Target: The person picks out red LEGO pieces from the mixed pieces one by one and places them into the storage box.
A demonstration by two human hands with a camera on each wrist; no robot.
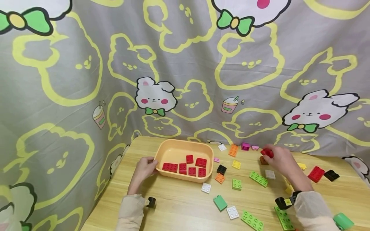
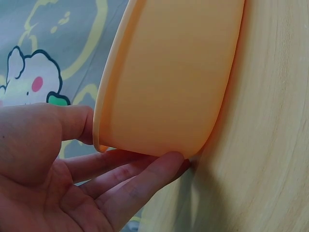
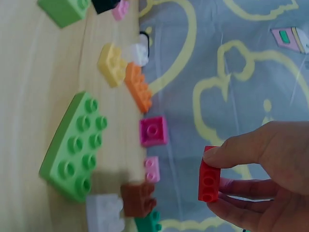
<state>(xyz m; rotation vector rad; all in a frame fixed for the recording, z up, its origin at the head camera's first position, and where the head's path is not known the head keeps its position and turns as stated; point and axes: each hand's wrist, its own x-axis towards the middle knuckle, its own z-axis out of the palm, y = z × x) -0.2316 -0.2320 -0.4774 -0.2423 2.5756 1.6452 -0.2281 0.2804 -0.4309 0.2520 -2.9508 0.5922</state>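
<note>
A peach-coloured plastic tray [image 1: 185, 143] stands on the table with several red toy bricks [image 1: 170, 167] in its near half. At its left end my left hand [image 1: 145, 168] grips the rim, the thumb on the rim and the fingers against the outer wall [image 2: 169, 87]. My right hand [image 1: 281, 159] pinches a small red brick [image 3: 209, 179] between thumb and fingers, lifted off the table near its back edge. Just below that brick in the head view lies a brown brick [image 1: 263, 160]. Beside it are a light green brick [image 3: 75, 147] and a whitish brick [image 3: 104, 212].
Several loose bricks lie across the table right of the tray, among them a black brick [image 1: 221, 169], a yellow brick [image 1: 236, 164] and a magenta brick [image 1: 245, 146]. A larger red brick [image 1: 316, 174] lies farther right. A patterned curtain [image 1: 185, 64] hangs along the back edge.
</note>
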